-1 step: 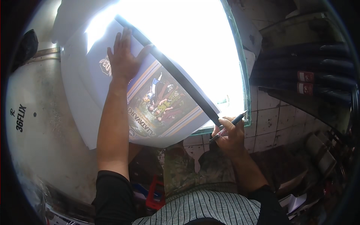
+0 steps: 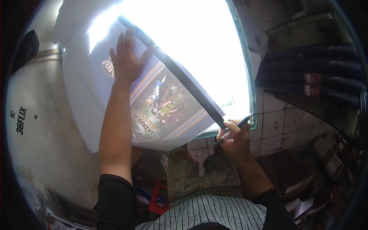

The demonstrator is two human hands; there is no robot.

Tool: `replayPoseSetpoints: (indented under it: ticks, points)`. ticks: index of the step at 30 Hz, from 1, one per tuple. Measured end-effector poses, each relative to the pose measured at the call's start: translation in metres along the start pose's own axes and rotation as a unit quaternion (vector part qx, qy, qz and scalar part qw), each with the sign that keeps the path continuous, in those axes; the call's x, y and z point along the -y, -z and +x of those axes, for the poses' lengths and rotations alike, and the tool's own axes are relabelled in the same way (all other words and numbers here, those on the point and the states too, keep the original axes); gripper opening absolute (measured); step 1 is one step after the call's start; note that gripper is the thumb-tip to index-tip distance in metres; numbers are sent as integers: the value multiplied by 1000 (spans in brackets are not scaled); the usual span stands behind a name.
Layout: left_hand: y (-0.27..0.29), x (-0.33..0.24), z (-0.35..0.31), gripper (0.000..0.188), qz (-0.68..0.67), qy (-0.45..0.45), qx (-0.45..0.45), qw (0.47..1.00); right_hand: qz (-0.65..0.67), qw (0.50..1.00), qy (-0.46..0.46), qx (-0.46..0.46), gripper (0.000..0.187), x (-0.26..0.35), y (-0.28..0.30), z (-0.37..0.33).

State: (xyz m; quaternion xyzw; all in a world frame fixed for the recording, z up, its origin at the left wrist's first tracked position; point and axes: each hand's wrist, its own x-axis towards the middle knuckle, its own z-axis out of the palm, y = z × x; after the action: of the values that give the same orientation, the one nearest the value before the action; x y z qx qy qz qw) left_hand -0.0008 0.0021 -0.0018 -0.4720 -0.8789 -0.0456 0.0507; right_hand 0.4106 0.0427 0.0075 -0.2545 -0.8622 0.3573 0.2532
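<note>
My left hand [image 2: 127, 61] lies flat with fingers spread on a large printed sheet [image 2: 165, 103], its fingertips and thumb at the edge of a long black ruler-like strip [image 2: 188, 82]. The sheet has a blue area, a colourful cartoon picture and striped borders. The strip runs slantwise along the sheet's right edge. My right hand [image 2: 237, 141] is closed around a slim pen-like tool [image 2: 243, 122] with a blue grip, its pointed tip facing up and right. The thumb and forefinger of that hand meet the strip's near end; whether they grip it I cannot tell.
Under the sheet is a glaring light table with a greenish glass edge [image 2: 253, 99]. A pale metal surface [image 2: 50, 115] lies at left. Several dark rolls [image 2: 306, 69] are at right, above a tiled floor [image 2: 272, 126]. A red object [image 2: 157, 199] sits low by my left arm.
</note>
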Motion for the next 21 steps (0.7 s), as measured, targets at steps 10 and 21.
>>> replayPoseSetpoints:
  ticks: [10, 21]
  points:
    - [4, -10, 0, 103, -23, 14, 35, 999, -39, 999, 1, -20, 54, -1, -4, -9]
    - [19, -5, -2, 104, -17, 28, 55, 998, 4, 1000, -1, -7, 50, 1, -7, -4]
